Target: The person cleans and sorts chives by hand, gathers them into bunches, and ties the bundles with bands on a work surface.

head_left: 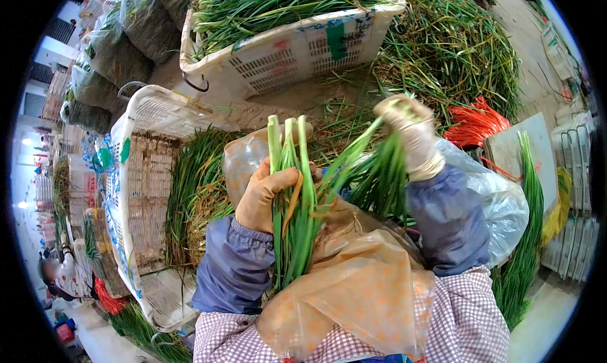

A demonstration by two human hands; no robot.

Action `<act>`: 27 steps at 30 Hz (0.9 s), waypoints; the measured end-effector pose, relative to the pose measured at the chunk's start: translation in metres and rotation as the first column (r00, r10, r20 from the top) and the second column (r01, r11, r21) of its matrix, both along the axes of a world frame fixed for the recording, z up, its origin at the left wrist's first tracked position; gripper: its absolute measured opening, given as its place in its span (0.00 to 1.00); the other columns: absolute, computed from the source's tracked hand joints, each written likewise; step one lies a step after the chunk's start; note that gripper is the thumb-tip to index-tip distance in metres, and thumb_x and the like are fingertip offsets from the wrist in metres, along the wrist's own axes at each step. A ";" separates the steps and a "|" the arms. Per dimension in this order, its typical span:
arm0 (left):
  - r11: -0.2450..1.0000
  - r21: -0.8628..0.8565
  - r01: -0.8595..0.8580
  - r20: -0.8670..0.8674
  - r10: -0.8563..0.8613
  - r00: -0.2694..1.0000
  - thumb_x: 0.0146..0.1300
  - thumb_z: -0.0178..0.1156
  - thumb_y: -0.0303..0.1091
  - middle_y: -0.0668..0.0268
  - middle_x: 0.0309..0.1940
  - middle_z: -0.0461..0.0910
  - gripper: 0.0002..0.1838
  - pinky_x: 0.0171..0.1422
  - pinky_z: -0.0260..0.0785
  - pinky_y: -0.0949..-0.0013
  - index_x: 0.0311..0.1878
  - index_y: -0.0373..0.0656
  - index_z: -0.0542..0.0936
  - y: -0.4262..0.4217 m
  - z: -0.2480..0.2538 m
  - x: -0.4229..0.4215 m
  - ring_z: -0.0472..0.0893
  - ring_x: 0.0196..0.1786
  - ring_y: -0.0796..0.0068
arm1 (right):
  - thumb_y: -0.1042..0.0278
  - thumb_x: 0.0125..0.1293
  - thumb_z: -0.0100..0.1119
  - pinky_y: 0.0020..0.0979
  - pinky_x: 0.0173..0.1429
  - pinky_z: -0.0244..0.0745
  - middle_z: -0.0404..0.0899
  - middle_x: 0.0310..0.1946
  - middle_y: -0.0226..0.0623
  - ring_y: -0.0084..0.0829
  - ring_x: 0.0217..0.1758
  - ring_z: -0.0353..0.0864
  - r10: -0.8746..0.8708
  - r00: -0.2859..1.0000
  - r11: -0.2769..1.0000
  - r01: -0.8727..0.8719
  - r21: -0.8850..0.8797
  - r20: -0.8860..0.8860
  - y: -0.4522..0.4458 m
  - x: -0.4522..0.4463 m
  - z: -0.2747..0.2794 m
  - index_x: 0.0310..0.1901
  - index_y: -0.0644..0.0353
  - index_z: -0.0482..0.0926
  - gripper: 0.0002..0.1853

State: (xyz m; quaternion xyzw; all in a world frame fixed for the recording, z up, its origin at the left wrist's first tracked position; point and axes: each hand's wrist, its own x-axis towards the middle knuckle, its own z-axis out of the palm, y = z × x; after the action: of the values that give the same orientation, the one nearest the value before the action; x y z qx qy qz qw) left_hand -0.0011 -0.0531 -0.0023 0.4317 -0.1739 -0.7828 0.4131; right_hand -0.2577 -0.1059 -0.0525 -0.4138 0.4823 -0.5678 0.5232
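Observation:
My left hand (pixel 269 195), in a tan glove, is closed around a few garlic chives (pixel 294 236), their pale stem ends pointing up and the leaves hanging toward my lap. A brown, withered leaf lies among them. My right hand (pixel 410 132), in a pale glove and blurred by motion, grips another bunch of garlic chives (pixel 382 176) near its stem ends, with the leaves hanging below. Some leaves stretch between the two bunches. Below both hands, a tan plastic apron (pixel 354 281) covers my lap.
A white crate (pixel 120 192) lies at left beside loose leaves. Another crate (pixel 278 66) full of chives stands ahead. A heap of trimmings (pixel 455 53) is at the upper right, near red ties (pixel 475 124) and a board (pixel 521 154). Long chives (pixel 528 236) lie at right.

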 end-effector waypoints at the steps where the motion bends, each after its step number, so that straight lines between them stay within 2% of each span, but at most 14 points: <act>1: 1.000 0.004 -0.022 -0.041 0.022 0.999 0.58 0.58 0.23 0.59 0.37 0.79 0.18 0.37 0.79 0.57 0.52 0.39 0.70 0.000 0.001 0.002 0.81 0.35 0.66 | 0.70 0.58 0.65 0.22 0.30 0.72 0.79 0.28 0.28 0.18 0.27 0.75 -0.091 0.996 0.996 0.091 0.008 -0.018 -0.009 -0.018 -0.004 0.36 0.59 0.81 0.05; 3: 0.998 -0.045 0.049 -0.081 -0.053 0.995 0.59 0.58 0.24 0.59 0.38 0.80 0.17 0.36 0.79 0.56 0.52 0.38 0.70 -0.003 -0.011 0.010 0.82 0.36 0.65 | 0.74 0.60 0.61 0.21 0.30 0.72 0.78 0.26 0.27 0.19 0.28 0.76 -0.349 0.936 0.937 0.349 -0.017 -0.036 -0.020 -0.038 -0.006 0.36 0.58 0.80 0.02; 4: 0.998 -0.007 0.066 -0.065 -0.066 0.996 0.58 0.58 0.26 0.60 0.38 0.79 0.18 0.37 0.80 0.56 0.53 0.39 0.71 -0.003 -0.001 0.007 0.82 0.39 0.62 | 0.74 0.60 0.61 0.21 0.30 0.72 0.78 0.26 0.27 0.19 0.28 0.76 -0.355 0.934 0.935 0.355 -0.023 -0.042 -0.020 -0.040 -0.005 0.36 0.58 0.80 0.02; 6: 0.998 0.023 0.052 0.027 -0.052 0.998 0.57 0.58 0.28 0.61 0.38 0.78 0.20 0.39 0.80 0.58 0.54 0.41 0.71 -0.002 0.003 0.002 0.82 0.40 0.61 | 0.72 0.62 0.60 0.21 0.29 0.74 0.78 0.26 0.29 0.20 0.26 0.77 -0.306 0.930 0.943 0.267 -0.198 -0.205 -0.015 -0.035 -0.001 0.34 0.60 0.80 0.02; 7: 0.998 0.024 0.054 0.027 -0.054 0.998 0.57 0.58 0.28 0.61 0.38 0.78 0.20 0.39 0.80 0.58 0.54 0.41 0.71 -0.003 0.002 -0.001 0.82 0.40 0.61 | 0.73 0.64 0.59 0.21 0.28 0.73 0.78 0.25 0.29 0.19 0.25 0.76 -0.164 0.961 0.985 0.147 -0.092 -0.223 -0.007 -0.025 0.005 0.37 0.59 0.80 0.02; 8: 0.998 0.023 0.052 0.034 -0.053 0.998 0.57 0.59 0.27 0.60 0.38 0.79 0.19 0.34 0.80 0.60 0.53 0.40 0.71 -0.005 0.001 -0.003 0.83 0.37 0.64 | 0.71 0.63 0.60 0.21 0.27 0.71 0.77 0.24 0.28 0.18 0.24 0.74 -0.012 0.963 0.997 -0.010 -0.082 -0.269 -0.005 -0.016 0.003 0.38 0.59 0.80 0.03; 10: 0.996 0.052 0.076 0.065 -0.080 0.995 0.57 0.59 0.26 0.60 0.36 0.81 0.18 0.28 0.79 0.64 0.51 0.39 0.72 -0.005 0.001 -0.006 0.83 0.32 0.68 | 0.64 0.61 0.65 0.20 0.27 0.69 0.76 0.24 0.27 0.16 0.24 0.73 0.288 0.938 0.956 -0.272 0.106 -0.192 0.007 0.012 0.033 0.38 0.60 0.81 0.09; 11: 0.995 0.054 0.078 0.067 -0.081 0.994 0.57 0.59 0.26 0.60 0.36 0.81 0.18 0.28 0.79 0.64 0.51 0.39 0.72 -0.005 0.001 -0.007 0.83 0.32 0.68 | 0.63 0.60 0.66 0.20 0.27 0.68 0.77 0.25 0.26 0.16 0.24 0.72 0.414 0.890 0.910 -0.405 0.086 -0.190 0.008 0.022 0.037 0.41 0.61 0.81 0.12; 13: 0.996 0.025 0.084 0.107 -0.086 0.990 0.57 0.58 0.26 0.61 0.33 0.80 0.17 0.28 0.79 0.65 0.50 0.40 0.73 -0.004 0.003 -0.009 0.82 0.31 0.70 | 0.65 0.58 0.69 0.19 0.27 0.67 0.77 0.26 0.25 0.15 0.24 0.72 0.554 0.828 0.813 -0.561 0.160 0.087 0.013 0.039 0.041 0.43 0.62 0.81 0.14; 15: 0.995 0.051 0.088 0.149 -0.095 0.984 0.57 0.57 0.25 0.62 0.32 0.80 0.16 0.29 0.79 0.65 0.50 0.39 0.73 -0.007 0.006 -0.009 0.81 0.30 0.71 | 0.66 0.57 0.69 0.19 0.27 0.66 0.77 0.25 0.24 0.15 0.24 0.72 0.585 0.791 0.769 -0.611 0.187 0.179 0.015 0.050 0.034 0.42 0.62 0.81 0.14; 17: 0.998 0.002 0.058 0.096 -0.058 0.994 0.58 0.57 0.24 0.62 0.33 0.80 0.15 0.29 0.77 0.66 0.49 0.39 0.73 -0.007 -0.005 -0.005 0.81 0.30 0.71 | 0.67 0.56 0.69 0.18 0.27 0.66 0.77 0.25 0.25 0.14 0.25 0.73 0.584 0.764 0.752 -0.637 0.172 0.274 0.018 0.051 0.025 0.41 0.61 0.81 0.12; 19: 0.999 0.019 0.038 0.082 -0.040 0.996 0.59 0.56 0.24 0.62 0.33 0.80 0.15 0.29 0.77 0.67 0.50 0.38 0.72 -0.008 -0.008 -0.007 0.81 0.30 0.71 | 0.65 0.57 0.67 0.18 0.27 0.62 0.75 0.25 0.23 0.14 0.23 0.68 0.605 0.762 0.749 -0.643 0.159 0.233 0.023 0.049 0.028 0.41 0.61 0.82 0.12; 25: 0.998 -0.050 0.039 0.057 -0.036 0.998 0.59 0.58 0.21 0.62 0.34 0.79 0.17 0.30 0.77 0.69 0.51 0.39 0.71 -0.006 -0.006 -0.021 0.80 0.29 0.72 | 0.64 0.57 0.68 0.18 0.26 0.62 0.76 0.24 0.24 0.14 0.22 0.67 0.525 0.787 0.802 -0.585 0.122 0.324 0.024 0.043 0.038 0.42 0.64 0.81 0.15; 27: 0.996 -0.055 0.066 0.112 -0.060 0.992 0.58 0.58 0.20 0.63 0.34 0.79 0.18 0.30 0.77 0.70 0.52 0.39 0.70 -0.006 -0.006 -0.020 0.80 0.28 0.73 | 0.62 0.58 0.67 0.18 0.26 0.63 0.76 0.24 0.25 0.14 0.22 0.69 0.526 0.816 0.819 -0.562 0.118 0.239 0.023 0.042 0.035 0.41 0.65 0.81 0.15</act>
State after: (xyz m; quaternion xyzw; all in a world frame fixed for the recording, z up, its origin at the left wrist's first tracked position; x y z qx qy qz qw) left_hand -0.0213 -0.0588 -0.0087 0.4562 -0.2329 -0.7650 0.3904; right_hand -0.2156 -0.0828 -0.0170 -0.4270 0.3394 -0.3849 0.7445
